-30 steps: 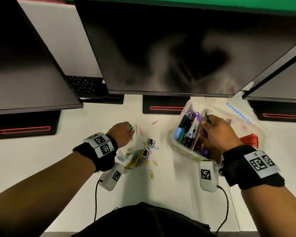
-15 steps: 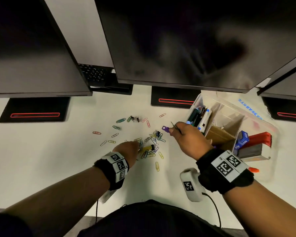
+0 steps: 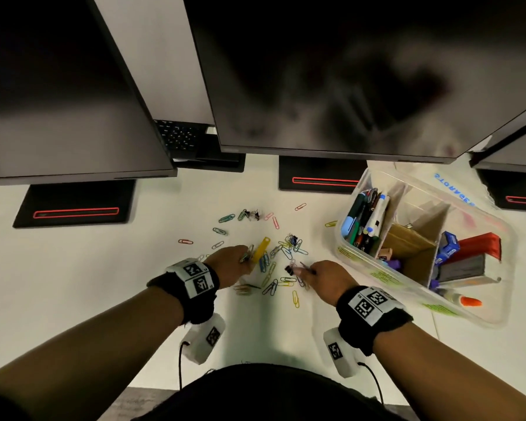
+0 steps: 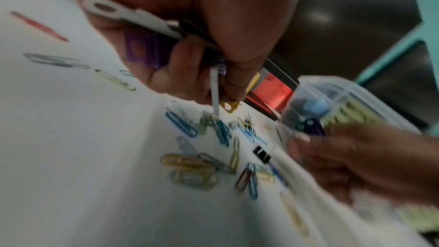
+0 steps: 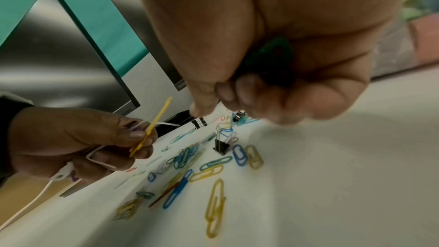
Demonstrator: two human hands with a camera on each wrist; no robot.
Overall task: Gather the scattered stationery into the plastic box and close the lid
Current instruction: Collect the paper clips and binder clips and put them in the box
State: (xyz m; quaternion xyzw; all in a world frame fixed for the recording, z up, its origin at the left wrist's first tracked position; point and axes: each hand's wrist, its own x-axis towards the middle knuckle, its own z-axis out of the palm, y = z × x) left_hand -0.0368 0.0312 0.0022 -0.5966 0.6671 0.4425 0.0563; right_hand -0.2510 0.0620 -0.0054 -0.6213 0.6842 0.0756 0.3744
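Coloured paper clips (image 3: 274, 268) lie scattered on the white desk, blurred in the left wrist view (image 4: 213, 157) and sharper in the right wrist view (image 5: 202, 166). My left hand (image 3: 246, 258) pinches a yellow plastic tag (image 3: 261, 247) over the pile. It also holds white and purple tags (image 4: 142, 52). My right hand (image 3: 301, 271) is curled round a green tag (image 5: 273, 53), its fingertips just beside a black binder clip (image 3: 289, 269) (image 5: 221, 146). The clear plastic box (image 3: 356, 262) stands open to the right with pens, a stapler and glue inside.
Three dark monitors overhang the back of the desk, their black bases (image 3: 73, 208) standing on it. The box lid (image 3: 456, 189) with blue lettering lies behind the box. More clips and small binder clips (image 3: 251, 214) lie farther back. White desk surface lies at left.
My right hand left the box and came down to the clip pile by the black binder clip. My left hand drew back toward me and now holds the yellow tag.
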